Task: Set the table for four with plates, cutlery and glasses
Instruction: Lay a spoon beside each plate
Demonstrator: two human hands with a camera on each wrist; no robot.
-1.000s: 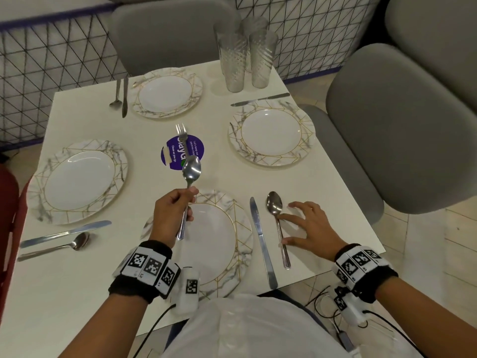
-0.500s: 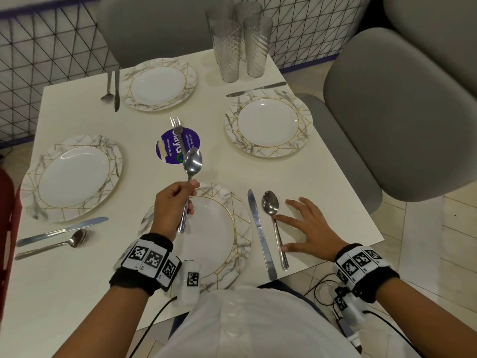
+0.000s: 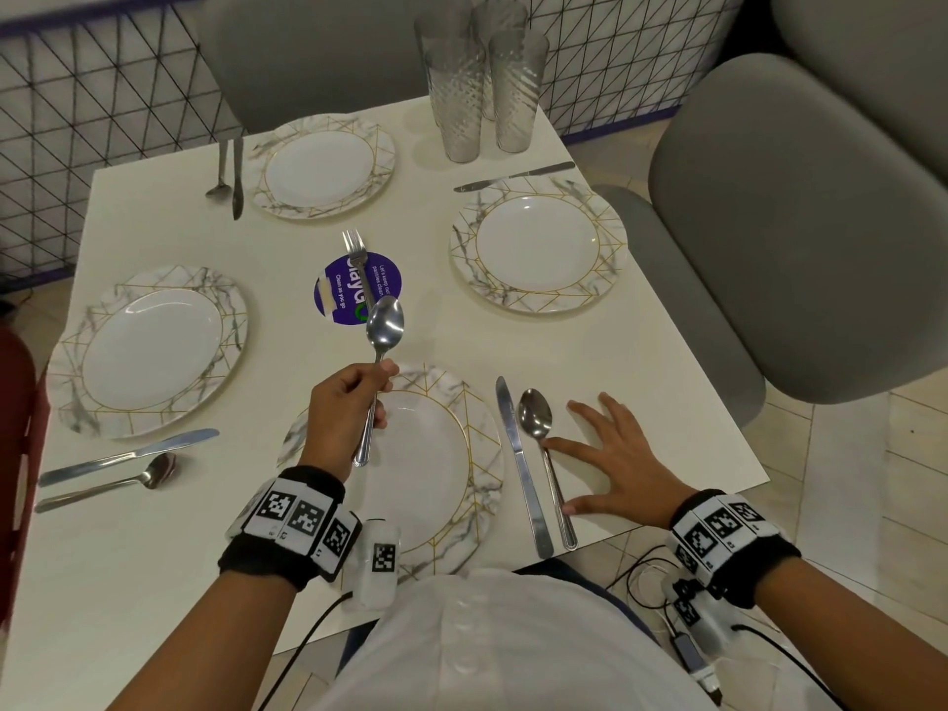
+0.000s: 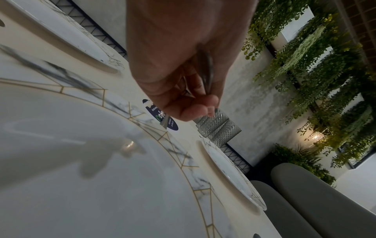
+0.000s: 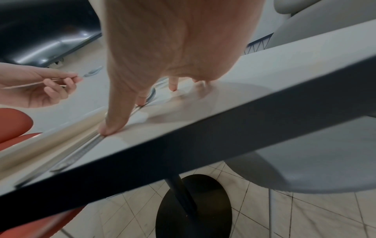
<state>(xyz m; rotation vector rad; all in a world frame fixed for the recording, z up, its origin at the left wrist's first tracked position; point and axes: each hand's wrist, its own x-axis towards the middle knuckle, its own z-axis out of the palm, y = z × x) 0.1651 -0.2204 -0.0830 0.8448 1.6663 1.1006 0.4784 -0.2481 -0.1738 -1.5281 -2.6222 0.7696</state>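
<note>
A: How far along is the setting?

B: All four plates are down on the table (image 3: 667, 418). The near plate (image 3: 441, 469) at 6 o'clock has a knife (image 3: 520, 464) and spoon (image 3: 544, 454) just beside it. The left plate (image 3: 149, 346) at 9 o'clock and the far plate (image 3: 323, 166) at 12 each have a knife and spoon too.

A: And the right one?

B: The plate at 3 o'clock (image 3: 538, 243) has only a knife (image 3: 513, 177).

A: The hands?

B: The left hand (image 3: 343, 413) has its grip clamped on a spoon and a fork (image 3: 377, 351), held above the near plate. The right hand (image 3: 615, 459) is spread flat, fingertips touching the laid spoon's handle.

A: What's left?

B: I'd judge the missing spoon, any forks, and the glasses (image 3: 482, 89), clustered at 1 o'clock, none yet at a place.
</note>
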